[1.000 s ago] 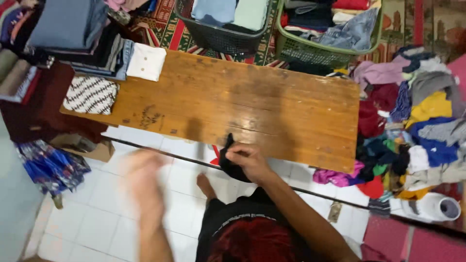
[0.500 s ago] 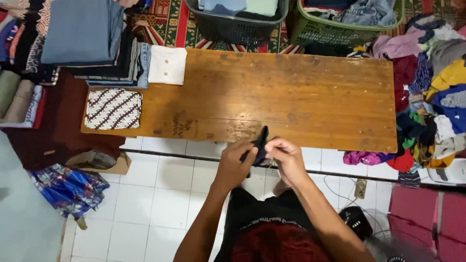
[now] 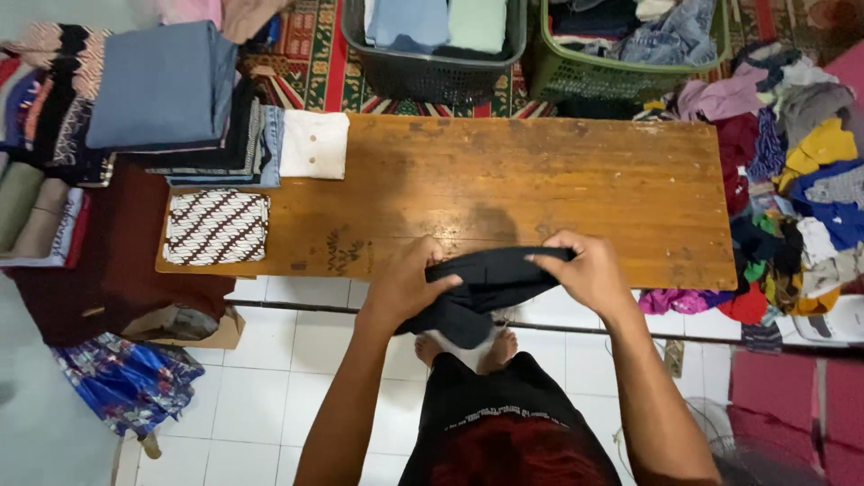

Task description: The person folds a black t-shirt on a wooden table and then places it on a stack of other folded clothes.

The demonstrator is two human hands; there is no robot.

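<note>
While a black garment (image 3: pixel 481 286) is stretched between both hands at the near edge of the wooden table (image 3: pixel 540 189), its upper edge is pulled taut and the rest is left hanging in a bunch below, over the white tiled floor (image 3: pixel 297 360) and above the person's bare feet (image 3: pixel 497 346). The left hand (image 3: pixel 400 283) is clenched on the left end of the cloth, with the fingers curled over its top edge. The right hand (image 3: pixel 585 270) is closed on the right end, the fabric being pinched between thumb and fingers just at the table's front edge.

On the table's far left corner a folded white garment (image 3: pixel 314 144) is laid, and beside it, nearer the front, a folded brown-and-white patterned cloth (image 3: pixel 217 227) is placed. Stacks of folded clothes (image 3: pixel 162 90) are piled to the left of the table, topped by a grey-blue piece. Behind the table a dark plastic basket (image 3: pixel 432 54) holding folded pale blue and pale green items is set next to a green basket (image 3: pixel 621 54) filled with jeans and dark clothing. A loose heap of mixed coloured laundry (image 3: pixel 792 198) is spread to the right of the table.
</note>
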